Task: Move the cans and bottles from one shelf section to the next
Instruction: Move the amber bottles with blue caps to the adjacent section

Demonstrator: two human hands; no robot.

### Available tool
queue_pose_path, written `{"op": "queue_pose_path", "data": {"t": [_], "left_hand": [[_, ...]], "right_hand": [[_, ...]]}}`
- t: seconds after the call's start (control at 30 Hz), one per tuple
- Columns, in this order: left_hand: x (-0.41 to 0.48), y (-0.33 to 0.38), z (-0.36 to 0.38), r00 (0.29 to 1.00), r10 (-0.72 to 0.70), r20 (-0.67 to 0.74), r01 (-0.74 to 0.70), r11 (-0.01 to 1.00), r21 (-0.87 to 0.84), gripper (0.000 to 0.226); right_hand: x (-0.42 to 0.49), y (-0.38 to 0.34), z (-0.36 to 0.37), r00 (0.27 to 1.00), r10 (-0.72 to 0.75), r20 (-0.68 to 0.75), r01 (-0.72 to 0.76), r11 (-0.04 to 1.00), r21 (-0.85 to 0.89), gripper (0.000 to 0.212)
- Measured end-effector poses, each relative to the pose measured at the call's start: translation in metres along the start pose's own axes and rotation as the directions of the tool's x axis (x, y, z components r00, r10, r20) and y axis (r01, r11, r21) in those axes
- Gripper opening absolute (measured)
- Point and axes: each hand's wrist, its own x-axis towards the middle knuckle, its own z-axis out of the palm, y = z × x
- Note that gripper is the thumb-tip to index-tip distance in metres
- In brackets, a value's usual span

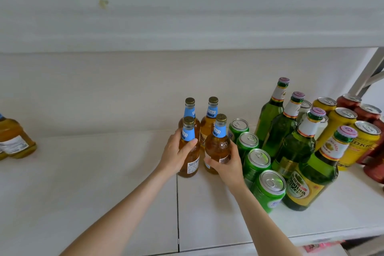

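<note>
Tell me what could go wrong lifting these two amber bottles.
1. The left hand and right hand each grip one front bottle; the two rear bottles stand close behind and could be knocked.
2. The right hand sits beside the green cans; pulling out may topple one.

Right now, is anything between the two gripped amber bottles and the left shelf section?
Nothing visible. The left hand and right hand grip the front amber bottles beside the seam; the left section shows only other amber bottles at its far edge.
</note>
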Motion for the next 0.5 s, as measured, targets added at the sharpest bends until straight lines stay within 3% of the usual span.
{"op": "queue_pose_path", "data": {"t": [0.17, 0.5], "left_hand": [[-0.029, -0.024, 0.004, 0.998, -0.062, -0.025, 0.058, 0.987, -0.153, 0.064], [-0.028, -0.053, 0.018, 0.985, -0.136, -0.106, 0.131, 0.990, -0.051, 0.065]], "right_hand": [[-0.013, 0.011, -0.002, 1.000, -0.010, -0.023, 0.009, 1.000, -0.005, 0.081], [-0.005, 0.009, 0.004, 0.999, 0.019, -0.033, -0.019, 1.000, -0.009, 0.073]]}}
